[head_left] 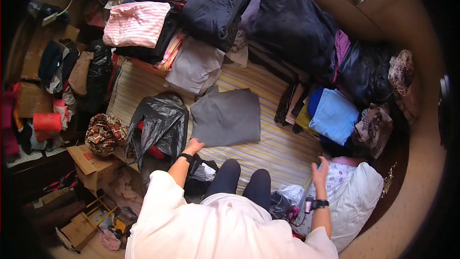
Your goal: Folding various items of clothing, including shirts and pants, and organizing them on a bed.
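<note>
A dark grey piece of clothing point(226, 117) lies spread fairly flat on the striped mattress in front of me. My left hand point(193, 147) is at its near left corner, fingers closed on the edge of the cloth. Off to the right, apart from the grey cloth, my right hand point(320, 169) is raised near the white bedding. Its fingers are curled around something small and teal, too small to name. A black plastic bag point(160, 120) with something red showing in it sits just left of the grey cloth.
Folded clothes line the far side, among them a pink striped pile point(136, 24) and a light grey one point(195, 64). Light blue folded cloth point(334, 115) is at the right. White bedding point(357, 201) lies near right. Cardboard boxes point(93, 165) stand left, below the striped mattress point(282, 163).
</note>
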Demonstrator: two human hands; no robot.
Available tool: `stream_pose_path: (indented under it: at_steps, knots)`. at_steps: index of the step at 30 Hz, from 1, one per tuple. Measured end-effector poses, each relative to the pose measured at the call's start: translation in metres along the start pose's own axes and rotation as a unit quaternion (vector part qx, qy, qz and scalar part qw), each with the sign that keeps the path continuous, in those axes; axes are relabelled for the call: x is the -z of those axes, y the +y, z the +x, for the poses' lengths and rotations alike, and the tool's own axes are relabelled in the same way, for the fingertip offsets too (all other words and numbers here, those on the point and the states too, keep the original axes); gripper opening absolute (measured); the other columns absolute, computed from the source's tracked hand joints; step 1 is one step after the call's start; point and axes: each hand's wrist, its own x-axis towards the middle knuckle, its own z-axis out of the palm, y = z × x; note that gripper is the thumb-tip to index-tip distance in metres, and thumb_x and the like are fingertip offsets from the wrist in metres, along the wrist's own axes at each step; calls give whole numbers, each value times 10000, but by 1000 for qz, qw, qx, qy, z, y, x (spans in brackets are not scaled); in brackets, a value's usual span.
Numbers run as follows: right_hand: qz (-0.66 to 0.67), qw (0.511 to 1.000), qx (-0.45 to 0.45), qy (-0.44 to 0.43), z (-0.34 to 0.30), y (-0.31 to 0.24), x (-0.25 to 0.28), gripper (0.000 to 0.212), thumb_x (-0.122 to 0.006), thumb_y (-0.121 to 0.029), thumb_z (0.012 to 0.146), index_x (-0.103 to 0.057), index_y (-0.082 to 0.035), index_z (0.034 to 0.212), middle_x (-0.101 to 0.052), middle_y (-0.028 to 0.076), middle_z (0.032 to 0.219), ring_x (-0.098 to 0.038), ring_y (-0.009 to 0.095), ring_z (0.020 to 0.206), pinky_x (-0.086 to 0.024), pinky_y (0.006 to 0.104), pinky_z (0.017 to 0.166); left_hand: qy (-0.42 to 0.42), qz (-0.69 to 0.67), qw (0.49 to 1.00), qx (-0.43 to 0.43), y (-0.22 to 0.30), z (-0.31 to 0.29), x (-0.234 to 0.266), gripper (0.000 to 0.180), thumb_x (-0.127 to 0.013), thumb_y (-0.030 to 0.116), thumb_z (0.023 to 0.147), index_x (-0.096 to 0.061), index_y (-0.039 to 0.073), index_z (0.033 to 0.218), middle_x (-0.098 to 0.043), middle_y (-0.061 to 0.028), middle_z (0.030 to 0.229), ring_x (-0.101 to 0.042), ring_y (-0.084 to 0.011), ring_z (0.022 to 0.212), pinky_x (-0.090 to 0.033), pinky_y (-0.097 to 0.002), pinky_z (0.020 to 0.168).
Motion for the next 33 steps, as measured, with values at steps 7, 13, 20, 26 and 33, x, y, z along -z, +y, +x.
stream_pose_path:
  at_steps: [7,13,20,26,33]
  knots:
    - [174,950,-90,-243,80,-89,-257,879,-777,-396,759,-364,34,1405,-469,236,1381,-444,337,1296,-351,398,1083,177,-14,979,96,-38,80,-21,1015,-808,452,669,-321,-96,1371,-373,-302,1421,-344,-444,1336,-311,-465,1107]
    - [257,943,-42,-206,108,-125,-370,918,-825,-357,696,-352,78,1350,-489,249,1329,-494,346,1231,-390,400,1051,225,-118,962,103,15,122,-44,965,-799,367,690,-304,-36,1414,-446,-292,1367,-427,-401,1284,-352,-436,1074]
    - [376,841,-115,-372,90,-178,-327,647,-701,-181,783,-441,0,1347,-573,162,1275,-531,269,1185,-413,370,1014,165,-324,931,-30,60,95,-34,455,-732,201,718,-633,-53,1083,-686,-209,1012,-657,-322,971,-502,-381,869]
    - [397,839,0,-373,120,-216,-127,601,-707,-156,790,-492,-11,1332,-605,102,1241,-550,200,1136,-424,349,994,130,-275,937,-172,204,-70,67,475,-709,185,726,-619,-90,1102,-683,-206,1039,-661,-278,961,-498,-375,880]
    - [496,816,129,-268,177,-271,120,564,-683,-126,807,-491,16,1318,-607,96,1225,-554,182,1126,-412,334,1015,184,-289,871,-353,405,-238,192,368,-669,123,791,-629,-88,1090,-694,-140,1031,-648,-216,918,-503,-328,850]
